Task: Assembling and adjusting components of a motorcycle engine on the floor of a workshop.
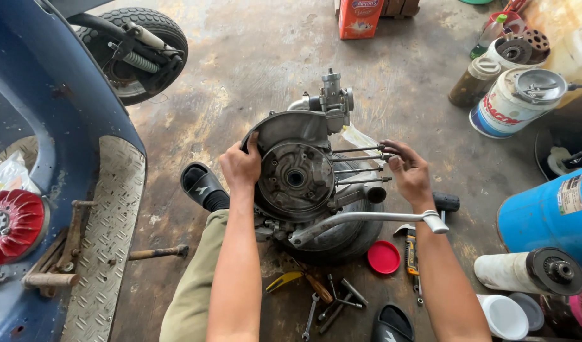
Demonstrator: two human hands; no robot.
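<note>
A scooter engine (297, 180) sits on the concrete floor (253, 57) near the middle of the view, propped on its own small tyre (341, 237) between the person's knees. The left hand (240, 166) is wrapped over the left rim of the grey fan shroud (284, 126), fingers closed on the edge. The right hand (410, 172) is loosely open, its fingertips touching the ends of the 3 cylinder studs (360, 166) that stick out to the right.

The engine looks heavy, rigid cast metal, probably oily, so it would slip in a bare palm. The shroud rim and the casing are the firm places to hold; the studs are thin and threaded, poor for lifting, and the carburettor (335, 101) on top looks the most fragile part. The long kick lever (367, 218) juts toward the right forearm.

Open floor lies beyond the engine, toward the far edge. Nearer, it is crowded: spanners (332, 304) and a red lid (384, 256) in front, a blue drum (547, 218) and paint tins (512, 104) to the right, the blue scooter body (44, 126) along the left.
</note>
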